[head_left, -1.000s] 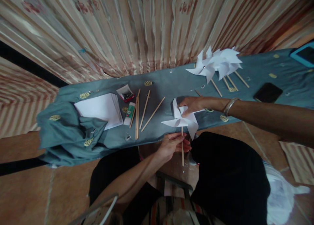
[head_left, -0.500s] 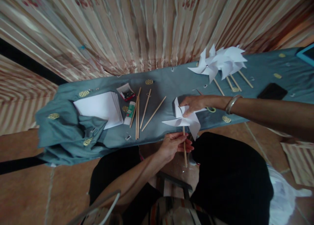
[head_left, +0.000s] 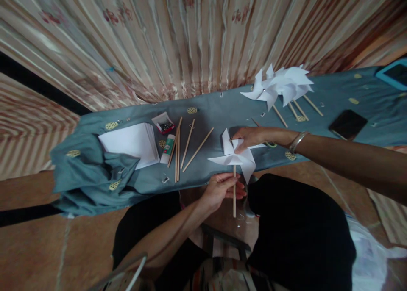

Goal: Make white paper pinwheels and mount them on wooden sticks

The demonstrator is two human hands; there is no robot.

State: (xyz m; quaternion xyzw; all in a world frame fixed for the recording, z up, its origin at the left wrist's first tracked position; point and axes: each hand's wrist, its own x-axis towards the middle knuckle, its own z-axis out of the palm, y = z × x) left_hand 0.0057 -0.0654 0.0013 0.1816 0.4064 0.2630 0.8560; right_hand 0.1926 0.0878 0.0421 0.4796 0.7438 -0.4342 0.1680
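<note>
A white paper pinwheel (head_left: pixel 235 159) lies at the front edge of the cloth-covered table, its vanes spread. Its wooden stick (head_left: pixel 234 204) points down past the edge toward my lap. My left hand (head_left: pixel 220 189) pinches that stick just below the vanes, thumb and index finger closed on it and the other fingers behind. From the right, my right hand (head_left: pixel 249 137), with a bangle on its wrist, has its thumb and fingers closed on the pinwheel's middle. The fingers cover the centre, so whatever is pinned there is hidden. Partly behind this hand sit scissors (head_left: pixel 271 145).
Left of the pinwheel lie several loose wooden sticks (head_left: pixel 197 149), a glue stick (head_left: pixel 167 148), a small box of pins (head_left: pixel 165 123) and a paper stack (head_left: pixel 132 145). Finished pinwheels (head_left: pixel 280 85) rest at the back right, near a phone (head_left: pixel 348 124) and a blue-edged tablet (head_left: pixel 396 74).
The camera view has shifted slightly. The held stick has swung a little to a straighter angle in view; both hands keep nearly the same hold on the pinwheel.
</note>
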